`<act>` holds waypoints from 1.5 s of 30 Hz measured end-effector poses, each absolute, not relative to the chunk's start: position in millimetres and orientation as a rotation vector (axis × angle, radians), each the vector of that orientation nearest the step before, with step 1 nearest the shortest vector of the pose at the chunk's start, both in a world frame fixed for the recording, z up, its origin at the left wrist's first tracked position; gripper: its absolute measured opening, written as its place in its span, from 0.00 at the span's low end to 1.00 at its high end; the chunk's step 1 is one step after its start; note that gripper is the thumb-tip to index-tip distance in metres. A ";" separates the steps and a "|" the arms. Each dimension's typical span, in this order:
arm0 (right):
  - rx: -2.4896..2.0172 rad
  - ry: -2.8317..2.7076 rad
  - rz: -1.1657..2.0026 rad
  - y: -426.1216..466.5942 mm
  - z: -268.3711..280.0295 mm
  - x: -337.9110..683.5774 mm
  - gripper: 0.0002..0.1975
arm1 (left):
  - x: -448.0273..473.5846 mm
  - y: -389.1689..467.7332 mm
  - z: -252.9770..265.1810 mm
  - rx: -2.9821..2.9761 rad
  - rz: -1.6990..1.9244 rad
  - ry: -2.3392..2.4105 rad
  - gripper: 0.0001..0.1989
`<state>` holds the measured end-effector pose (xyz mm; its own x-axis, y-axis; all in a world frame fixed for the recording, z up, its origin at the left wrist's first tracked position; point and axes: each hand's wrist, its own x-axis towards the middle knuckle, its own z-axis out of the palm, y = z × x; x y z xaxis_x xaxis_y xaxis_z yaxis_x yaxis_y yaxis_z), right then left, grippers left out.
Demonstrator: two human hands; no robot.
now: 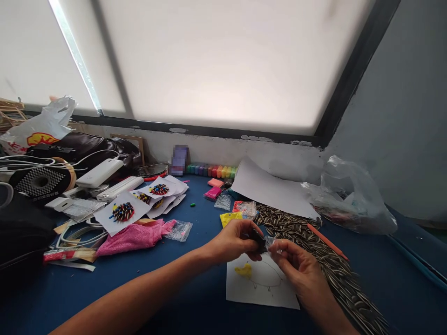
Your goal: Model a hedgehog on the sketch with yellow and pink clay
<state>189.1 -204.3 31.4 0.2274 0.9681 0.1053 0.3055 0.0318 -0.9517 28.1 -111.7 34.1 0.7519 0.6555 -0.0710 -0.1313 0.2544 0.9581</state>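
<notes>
My left hand (235,241) is closed around a small black clay packet (257,239), thumb and fingers on its dark part. The clear plastic end of this packet is pinched by my right hand (295,263). Both hands hover over a white paper sheet (261,298) with a pencilled rounded animal outline. Yellow clay (243,271) is pressed onto the outline's left end. A yellow packet (230,217) lies just beyond my left hand. Striped sunflower seeds (335,274) spread out behind and to the right of my right hand.
An orange pencil-like stick (328,242) rests on the seeds. Sheets with finished seed-and-clay hedgehogs (123,211) lie left, near a pink cloth (134,238). Coloured clay blocks (213,170) line the wall. A clear plastic bag (352,200) sits right; power banks (99,173) and cables crowd the left.
</notes>
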 end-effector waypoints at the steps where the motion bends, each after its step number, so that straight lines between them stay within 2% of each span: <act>1: -1.476 -1.268 0.815 -204.2 31.2 189.3 0.16 | 28.8 -111.6 33.6 1.201 0.574 0.511 0.19; 5: -1.457 -1.285 0.830 -203.6 32.7 189.6 0.17 | 32.4 -111.8 30.8 1.175 0.590 0.498 0.16; 13: -1.478 -1.312 0.864 -202.1 36.9 189.6 0.18 | 32.0 -110.1 29.5 1.122 0.570 0.485 0.17; 19: -1.507 -1.392 0.872 -203.2 35.0 191.6 0.19 | 29.5 -111.6 31.6 1.091 0.566 0.501 0.22; 26: -1.511 -1.429 0.713 -204.2 31.1 190.3 0.14 | 29.8 -113.2 34.2 1.112 0.543 0.526 0.26; 34: -1.473 -1.468 0.573 -205.6 29.9 185.9 0.10 | 30.5 -115.1 32.1 1.155 0.473 0.551 0.23; 45: -1.479 -1.514 0.508 -207.1 35.7 184.8 0.09 | 28.5 -115.7 43.9 1.158 0.490 0.592 0.24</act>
<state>184.8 -207.1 35.7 0.1552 0.9336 0.3228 0.5498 0.1899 -0.8135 28.5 -115.7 43.9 0.7492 0.6380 -0.1777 -0.0561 0.3285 0.9428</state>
